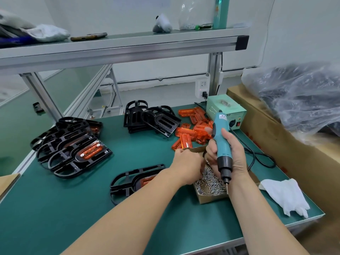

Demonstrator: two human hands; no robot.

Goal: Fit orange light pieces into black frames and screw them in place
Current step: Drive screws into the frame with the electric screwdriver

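Observation:
My right hand (230,153) grips a teal electric screwdriver (221,142) upright, its bit down at a small cardboard box of silver screws (211,184). My left hand (187,164) reaches into that box with its fingers curled down among the screws; whether it pinches one is hidden. A black frame (127,183) with an orange light piece (147,180) fitted in it lies flat under my left forearm. Loose orange light pieces (191,129) are heaped behind the box. Several frames with orange pieces in them (73,150) are stacked at the left, and bare black frames (149,118) stand at the back.
The screwdriver's green power unit (225,109) sits at the back right, its black cable (257,157) looping over the green mat. A white cloth (287,196) lies near the right edge. A large cardboard box (276,137) with bagged black parts borders the right side. An aluminium shelf (119,46) spans overhead.

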